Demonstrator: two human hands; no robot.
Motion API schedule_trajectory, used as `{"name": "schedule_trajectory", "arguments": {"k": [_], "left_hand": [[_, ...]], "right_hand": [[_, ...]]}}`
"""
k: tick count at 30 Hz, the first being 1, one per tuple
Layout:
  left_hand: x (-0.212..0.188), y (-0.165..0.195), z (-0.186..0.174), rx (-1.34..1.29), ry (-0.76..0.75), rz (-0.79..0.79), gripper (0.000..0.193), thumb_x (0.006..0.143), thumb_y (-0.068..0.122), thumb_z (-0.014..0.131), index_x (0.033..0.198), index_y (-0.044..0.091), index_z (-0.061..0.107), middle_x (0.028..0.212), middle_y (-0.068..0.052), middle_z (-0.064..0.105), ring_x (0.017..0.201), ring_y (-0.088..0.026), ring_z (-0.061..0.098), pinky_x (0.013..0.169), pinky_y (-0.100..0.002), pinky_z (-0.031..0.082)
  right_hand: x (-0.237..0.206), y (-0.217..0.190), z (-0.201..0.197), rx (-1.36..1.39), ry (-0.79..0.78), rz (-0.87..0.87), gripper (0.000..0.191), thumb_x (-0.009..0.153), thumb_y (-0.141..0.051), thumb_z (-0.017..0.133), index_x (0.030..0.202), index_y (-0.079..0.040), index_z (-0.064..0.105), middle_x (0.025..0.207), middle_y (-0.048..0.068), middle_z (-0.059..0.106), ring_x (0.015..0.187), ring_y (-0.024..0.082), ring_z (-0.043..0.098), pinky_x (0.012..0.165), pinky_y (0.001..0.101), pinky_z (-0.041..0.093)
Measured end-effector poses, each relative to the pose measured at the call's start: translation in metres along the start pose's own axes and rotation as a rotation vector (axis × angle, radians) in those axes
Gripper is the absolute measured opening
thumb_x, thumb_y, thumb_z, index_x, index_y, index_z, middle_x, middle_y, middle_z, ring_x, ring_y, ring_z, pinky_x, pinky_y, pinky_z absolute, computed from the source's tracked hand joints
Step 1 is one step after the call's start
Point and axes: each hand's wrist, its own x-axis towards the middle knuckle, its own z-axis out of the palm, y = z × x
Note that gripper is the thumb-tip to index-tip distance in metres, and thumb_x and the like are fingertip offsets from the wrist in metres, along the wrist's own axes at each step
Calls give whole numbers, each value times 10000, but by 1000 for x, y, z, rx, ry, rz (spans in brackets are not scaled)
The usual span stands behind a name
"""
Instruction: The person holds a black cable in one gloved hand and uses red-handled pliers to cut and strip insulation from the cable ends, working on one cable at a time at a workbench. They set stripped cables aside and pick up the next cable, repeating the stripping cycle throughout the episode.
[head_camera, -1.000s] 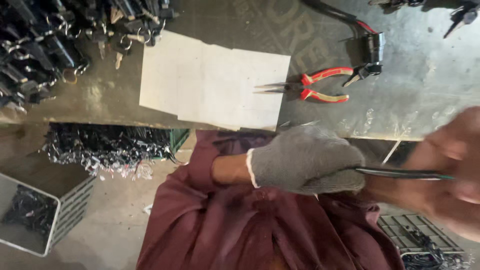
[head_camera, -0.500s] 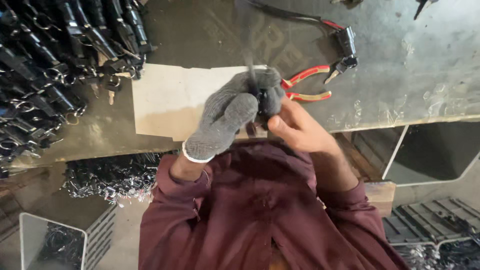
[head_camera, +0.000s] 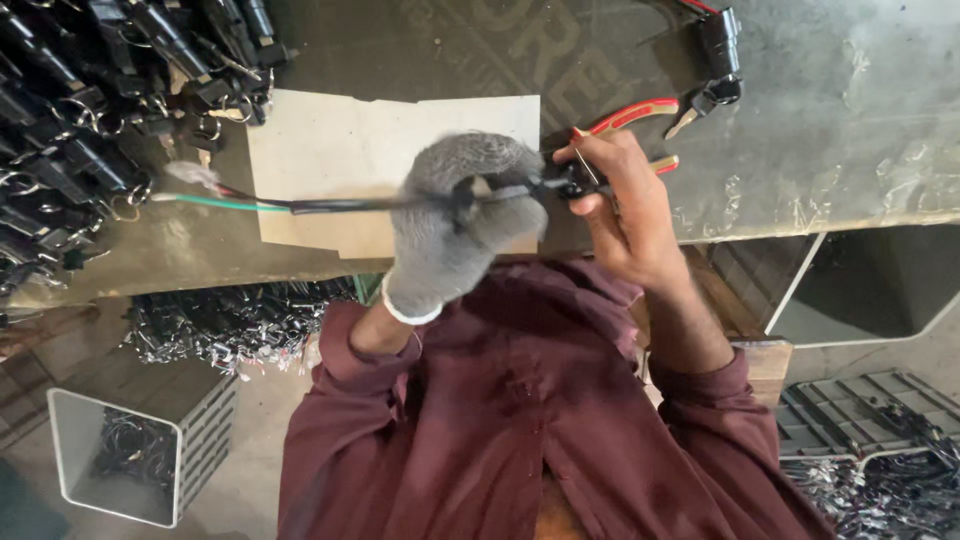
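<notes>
Two hands meet over the table (head_camera: 800, 150): the gloved left hand (head_camera: 460, 215) is clenched around a black cable (head_camera: 340, 204) running toward 9 o'clock, while the bare right hand (head_camera: 625, 205) pinches the cable's black plug (head_camera: 565, 184). Red pliers (head_camera: 630, 118) lie at 12 o'clock of the right hand, beside pale cardboard (head_camera: 340, 160).

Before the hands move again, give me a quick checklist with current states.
1. Left hand, gloved, closed round the black cable: ok.
2. Right hand, bare, pinching the small black connector: ok.
3. Cable taut between hands: ok.
4. Loose wire ends free of the pile of black parts: cannot tell.
5. Red-handled pliers within reach, behind the right hand: ok.
6. Connector fully seated: cannot tell.
</notes>
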Motion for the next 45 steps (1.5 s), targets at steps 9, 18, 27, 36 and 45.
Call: {"name": "schedule_trajectory", "arguments": {"k": [9, 18, 27, 36, 45], "left_hand": [[27, 20, 3, 411, -146, 250, 709, 802, 255, 931, 1319, 20, 506, 1095, -25, 741, 1130, -244, 685, 1118, -419, 481], [25, 4, 3, 448, -270, 244, 366, 929, 309, 804, 1182, 95, 650, 1303, -154, 666, 1125, -312, 706, 935, -365, 570], [13, -8, 10, 597, -165, 366, 457, 949, 332, 796, 1274, 46, 647, 1309, -140, 639, 1241, -406, 603, 1101, -523, 470], [21, -3, -3, 180, -477, 373, 344, 957, 221, 791, 1261, 107, 675, 1371, -92, 669, 1343, -329, 561, 1168, -441, 413], [10, 2, 13, -248, -373, 6, 128, 947, 69, 767, 1064, 41, 723, 1191, -48, 704, 1125, -232, 578, 983, -361, 494]], "right_hand": [[-16, 0, 8, -147, 52, -28, 339, 1079, -138, 603, 1370, 23, 539, 1057, 191, 601, 886, 363, 610, 826, 374, 502], [-26, 3, 27, 189, 155, 253, 465, 1105, -334, 535, 1415, 12, 532, 1027, 74, 629, 845, 135, 600, 775, 269, 488], [-11, -4, 6, 486, -63, 399, 366, 1037, -216, 528, 1304, 20, 615, 934, -35, 554, 846, 65, 468, 750, 231, 414], [-6, 1, 4, 456, -301, 277, 371, 975, -214, 547, 1246, 20, 645, 854, 2, 615, 745, 100, 531, 695, 278, 472], [-54, 43, 37, 815, -208, 364, 639, 1032, -447, 633, 1407, 64, 550, 1193, 77, 625, 1020, 143, 556, 895, 305, 474]]}}
